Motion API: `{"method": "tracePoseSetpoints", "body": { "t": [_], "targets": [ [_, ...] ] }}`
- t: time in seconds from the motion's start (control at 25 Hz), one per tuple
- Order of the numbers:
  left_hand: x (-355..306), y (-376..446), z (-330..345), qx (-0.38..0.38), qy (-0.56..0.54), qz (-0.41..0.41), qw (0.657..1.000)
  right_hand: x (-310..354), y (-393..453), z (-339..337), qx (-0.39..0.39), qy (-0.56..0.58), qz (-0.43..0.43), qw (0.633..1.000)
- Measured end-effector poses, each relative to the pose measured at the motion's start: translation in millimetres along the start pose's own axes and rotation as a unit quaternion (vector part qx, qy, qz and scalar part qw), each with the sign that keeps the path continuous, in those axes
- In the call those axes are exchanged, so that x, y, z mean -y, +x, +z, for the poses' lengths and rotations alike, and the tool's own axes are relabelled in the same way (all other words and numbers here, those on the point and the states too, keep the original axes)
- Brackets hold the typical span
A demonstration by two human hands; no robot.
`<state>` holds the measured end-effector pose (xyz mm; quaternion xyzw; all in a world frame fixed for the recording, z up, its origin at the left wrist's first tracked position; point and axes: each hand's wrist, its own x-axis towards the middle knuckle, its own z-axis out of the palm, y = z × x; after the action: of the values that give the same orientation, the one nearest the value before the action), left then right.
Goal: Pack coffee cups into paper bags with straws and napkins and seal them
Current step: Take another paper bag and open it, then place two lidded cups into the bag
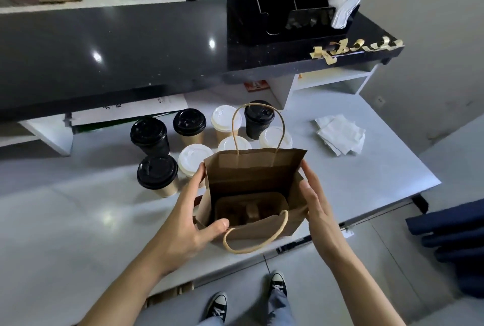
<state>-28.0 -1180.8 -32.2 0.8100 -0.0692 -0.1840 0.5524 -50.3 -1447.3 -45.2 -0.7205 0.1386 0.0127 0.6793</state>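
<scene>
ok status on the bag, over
Left hand grips bag edge, right hand flat on its side. Bag open, tray inside, no cups in. Nothing blocking.

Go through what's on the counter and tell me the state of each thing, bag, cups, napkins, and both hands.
Paper bag: upright, mouth open, no cups inside.
Cup carrier: lies in the bag's bottom, unfilled.
Coffee cups: all lidded, upright on the counter behind the bag.
Napkins: loose pile, untouched, right of the cups.
Left hand: grips the bag's left side.
Right hand: fingers straight, flat against the bag's right side.
</scene>
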Motion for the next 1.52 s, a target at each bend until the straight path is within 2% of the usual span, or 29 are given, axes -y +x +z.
{"method": "tracePoseSetpoints", "body": {
  "t": [0.24,0.32,0.48,0.68,0.76,0.96,1.16,1.24,1.36,1.44,1.52],
  "targets": [
    [-14.3,-6.6,16.5,-0.085,0.002,-0.038,0.996,2.0,20.5,-28.6,0.097,-0.023,-0.017,0.995],
    [-18.2,-9.2,27.4,-0.144,0.0,-0.045,0.989,2.7,27.1,-40.3,0.129,-0.021,-0.012,0.991],
    [-23.8,-13.3,48.7,-0.277,0.039,-0.009,0.96,0.7,36.8,-54.5,0.161,-0.026,-0.028,0.986],
    [-34.2,-11.3,53.8,-0.337,0.144,0.068,0.928,2.0,41.6,-62.5,0.177,-0.03,-0.021,0.983],
    [-39.4,-7.0,49.8,-0.35,0.159,0.073,0.92,5.9,46.5,-64.8,0.172,-0.043,-0.032,0.984],
    [-45.5,7.1,35.8,-0.341,0.099,0.063,0.933,19.9,77.2,-71.6,0.128,-0.058,-0.037,0.989],
    [-46.8,10.8,33.7,-0.287,0.173,0.051,0.941,29.0,131.6,-60.2,0.077,-0.179,-0.076,0.978],
    [-50.6,10.3,32.5,-0.263,0.215,0.06,0.939,27.8,150.4,-50.0,0.078,-0.26,-0.083,0.959],
    [-54.8,6.1,32.6,-0.223,0.272,0.038,0.935,23.2,170.9,-36.9,0.112,-0.408,-0.073,0.903],
    [-53.7,2.2,34.8,-0.203,0.282,0.022,0.938,20.2,180.0,-32.1,0.131,-0.462,-0.062,0.875],
    [-51.5,0.0,36.5,-0.187,0.278,0.014,0.942,16.4,188.0,-30.2,0.145,-0.483,-0.051,0.862]
  ]
}}
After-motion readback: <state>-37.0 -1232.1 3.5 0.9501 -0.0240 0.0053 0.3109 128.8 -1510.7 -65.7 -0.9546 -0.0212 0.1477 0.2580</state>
